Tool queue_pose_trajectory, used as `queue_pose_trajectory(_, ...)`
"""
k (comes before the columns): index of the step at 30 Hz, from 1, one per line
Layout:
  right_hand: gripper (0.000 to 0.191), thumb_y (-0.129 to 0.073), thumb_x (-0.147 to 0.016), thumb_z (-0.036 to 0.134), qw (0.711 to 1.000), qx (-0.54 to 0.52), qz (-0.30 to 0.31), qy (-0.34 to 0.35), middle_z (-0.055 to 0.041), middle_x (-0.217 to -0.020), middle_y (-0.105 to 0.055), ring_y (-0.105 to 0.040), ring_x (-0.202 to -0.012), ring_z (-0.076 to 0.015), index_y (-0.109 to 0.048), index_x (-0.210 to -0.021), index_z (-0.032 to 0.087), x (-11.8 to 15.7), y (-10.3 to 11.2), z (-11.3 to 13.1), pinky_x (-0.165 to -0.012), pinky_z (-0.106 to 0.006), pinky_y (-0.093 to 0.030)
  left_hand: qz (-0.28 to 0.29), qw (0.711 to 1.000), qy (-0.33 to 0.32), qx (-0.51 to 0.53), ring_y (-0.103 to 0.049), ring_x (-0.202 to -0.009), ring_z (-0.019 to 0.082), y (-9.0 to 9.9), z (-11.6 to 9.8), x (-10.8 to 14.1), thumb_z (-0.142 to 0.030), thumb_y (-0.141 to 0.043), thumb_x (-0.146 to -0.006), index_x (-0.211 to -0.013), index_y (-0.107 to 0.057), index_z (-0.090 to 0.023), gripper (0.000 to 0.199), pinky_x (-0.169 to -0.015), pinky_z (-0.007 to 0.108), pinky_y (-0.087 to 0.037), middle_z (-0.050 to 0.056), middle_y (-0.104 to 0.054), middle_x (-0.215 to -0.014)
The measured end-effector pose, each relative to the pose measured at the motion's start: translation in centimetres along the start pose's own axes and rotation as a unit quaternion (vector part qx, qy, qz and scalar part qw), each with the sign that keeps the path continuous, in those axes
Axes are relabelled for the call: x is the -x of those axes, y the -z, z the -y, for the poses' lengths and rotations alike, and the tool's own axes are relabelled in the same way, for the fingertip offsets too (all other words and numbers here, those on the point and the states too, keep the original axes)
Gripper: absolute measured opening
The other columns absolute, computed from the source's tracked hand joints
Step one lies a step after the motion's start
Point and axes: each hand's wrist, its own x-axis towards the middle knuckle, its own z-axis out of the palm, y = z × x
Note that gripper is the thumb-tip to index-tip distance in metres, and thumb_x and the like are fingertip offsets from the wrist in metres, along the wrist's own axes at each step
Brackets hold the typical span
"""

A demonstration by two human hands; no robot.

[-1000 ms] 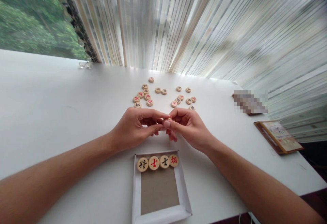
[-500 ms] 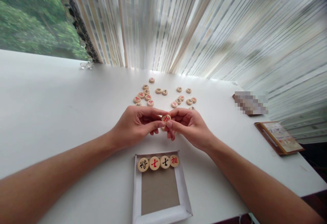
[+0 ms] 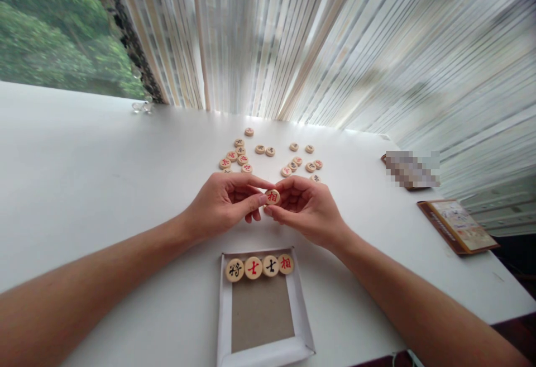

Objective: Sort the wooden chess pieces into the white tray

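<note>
Between my two hands is a round wooden Chinese chess piece (image 3: 273,197) with a red character facing me. My left hand (image 3: 228,202) pinches its left side between thumb and fingers. From the right, my right hand (image 3: 307,208) grips the same piece, its thumb at the lower edge. Below the hands lies a shallow white box (image 3: 307,322) with a grey-brown bottom. Across its far end sits a row of several pieces, among them a black-marked piece (image 3: 235,270) at the left and a red-marked piece (image 3: 286,264) at the right.
Beyond my hands, several loose chess pieces (image 3: 260,149) lie scattered on the white table (image 3: 125,188). A brown-edged booklet or box (image 3: 458,226) and a pixelated item (image 3: 412,170) lie at the right. A striped curtain (image 3: 259,37) hangs behind; a clear glass ornament (image 3: 141,107) stands at far left.
My right thumb has shifted down off the piece's face to its lower edge, so more of the red character shows. The row in the box looks the same.
</note>
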Motion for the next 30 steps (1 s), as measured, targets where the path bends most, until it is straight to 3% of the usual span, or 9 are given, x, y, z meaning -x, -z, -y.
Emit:
queue_pose_trajectory(8, 0.041, -0.098, -0.075, 0.033, 0.997, 0.052, -0.02, 0.05, -0.0028, -0.087, -0.077, -0.074, -0.074, -0.0164, -0.069, -0.1, 0.02, 0.03, 0.23, -0.05, -0.067, -0.029, -0.062, -0.028, 1.0, 0.011, 0.007, -0.069, -0.057, 0.011, -0.06, 0.09, -0.18, -0.019, -0.081, -0.089, -0.106, -0.077, -0.01, 0.02, -0.054, 0.019, -0.061, 0.001, -0.074, -0.068)
queue_pose_trajectory(16, 0.032, -0.095, -0.08, 0.031, 0.991, 0.08, -0.026, 0.105, -0.0022, -0.091, -0.078, -0.075, -0.071, -0.0148, -0.072, -0.1, 0.021, 0.14, 0.42, -0.1, -0.062, -0.026, -0.059, -0.026, 1.0, 0.009, 0.005, -0.074, -0.062, 0.011, -0.12, 0.02, -0.02, -0.022, -0.087, -0.086, -0.103, -0.072, -0.012, 0.025, -0.059, 0.018, -0.062, 0.005, -0.082, -0.083)
queue_pose_trajectory(30, 0.029, -0.09, -0.086, 0.031, 0.981, 0.149, -0.024, 0.121, -0.0042, -0.093, -0.077, -0.075, -0.074, -0.017, -0.072, -0.107, 0.021, 0.4, 0.59, 0.09, -0.064, -0.029, -0.06, -0.02, 1.0, -0.009, -0.016, -0.076, -0.065, 0.014, -0.06, 0.21, 0.13, -0.026, -0.083, -0.091, -0.104, -0.074, -0.012, 0.021, -0.061, 0.021, -0.063, 0.005, -0.079, -0.081)
